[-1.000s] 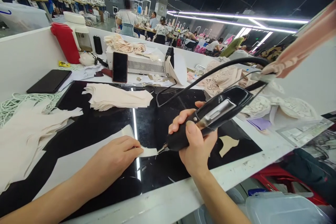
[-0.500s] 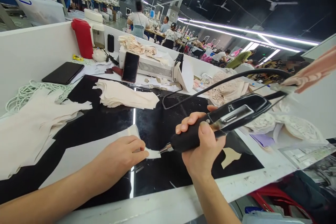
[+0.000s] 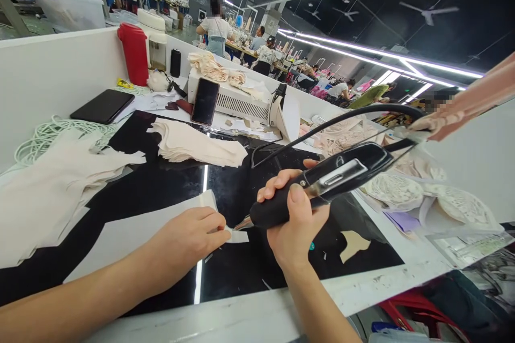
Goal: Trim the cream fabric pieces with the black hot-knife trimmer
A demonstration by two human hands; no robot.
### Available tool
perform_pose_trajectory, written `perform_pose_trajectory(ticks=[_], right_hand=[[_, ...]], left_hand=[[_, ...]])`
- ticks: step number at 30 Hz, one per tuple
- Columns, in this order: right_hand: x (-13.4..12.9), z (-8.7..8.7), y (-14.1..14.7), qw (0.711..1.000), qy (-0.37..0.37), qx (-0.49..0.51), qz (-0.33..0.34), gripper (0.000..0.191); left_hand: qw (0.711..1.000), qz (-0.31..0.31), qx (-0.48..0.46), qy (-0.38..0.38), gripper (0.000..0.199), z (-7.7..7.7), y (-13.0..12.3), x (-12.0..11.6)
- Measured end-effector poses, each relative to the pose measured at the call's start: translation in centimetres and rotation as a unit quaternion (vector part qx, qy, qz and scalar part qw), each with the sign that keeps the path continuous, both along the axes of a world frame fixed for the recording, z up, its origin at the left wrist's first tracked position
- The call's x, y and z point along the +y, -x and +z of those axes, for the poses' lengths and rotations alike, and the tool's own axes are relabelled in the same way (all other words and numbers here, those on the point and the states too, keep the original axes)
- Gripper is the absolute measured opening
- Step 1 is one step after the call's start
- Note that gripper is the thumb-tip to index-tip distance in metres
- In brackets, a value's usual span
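My right hand (image 3: pixel 295 211) is wrapped round a black handheld tool (image 3: pixel 325 185) with a cable at its back end. Its metal tip touches or nearly touches a small white strip (image 3: pixel 238 236). Close by on the left, my left hand (image 3: pixel 197 236) pinches the strip's edge, fingers together, over a white sheet (image 3: pixel 132 236) on the black mat (image 3: pixel 237 273). Behind them lies a stack of cream fabric pieces (image 3: pixel 197 144). A small beige scrap (image 3: pixel 354 245) rests right of my right hand.
More cream pieces (image 3: pixel 56 187) lie at the left. Toward the back are a dark phone (image 3: pixel 205 101), a white vented box (image 3: pixel 243 104), a black tablet (image 3: pixel 102 106) and a red container (image 3: pixel 133 54). Lace cups (image 3: pixel 392 192) sit at the right. The tool's black cable arches over the table.
My right hand and the tool have moved left, bringing the tip from the strip's right end to near my left fingertips. The whole view has shifted slightly.
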State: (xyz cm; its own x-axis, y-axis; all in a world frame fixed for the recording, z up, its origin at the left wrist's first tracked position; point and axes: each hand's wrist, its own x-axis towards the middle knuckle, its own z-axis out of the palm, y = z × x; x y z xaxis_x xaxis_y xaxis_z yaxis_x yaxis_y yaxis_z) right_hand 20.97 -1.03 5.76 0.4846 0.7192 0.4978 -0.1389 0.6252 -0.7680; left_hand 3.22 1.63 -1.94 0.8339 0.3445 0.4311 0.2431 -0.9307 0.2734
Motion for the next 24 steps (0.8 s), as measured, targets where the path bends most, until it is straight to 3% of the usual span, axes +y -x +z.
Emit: perform_pose_trajectory(ticks=[13, 24], right_hand=[[-0.3, 0.5, -1.3, 1.000, 0.000, 0.010, -0.030, 0.038], [-0.3, -0.1, -1.1, 1.000, 0.011, -0.007, -0.021, 0.034]], left_hand=[[1.000, -0.005, -0.004, 0.016, 0.032, -0.4, 0.1, -0.2], [1.000, -0.003, -0.004, 0.027, 0.035, 0.0, 0.1, -0.1]])
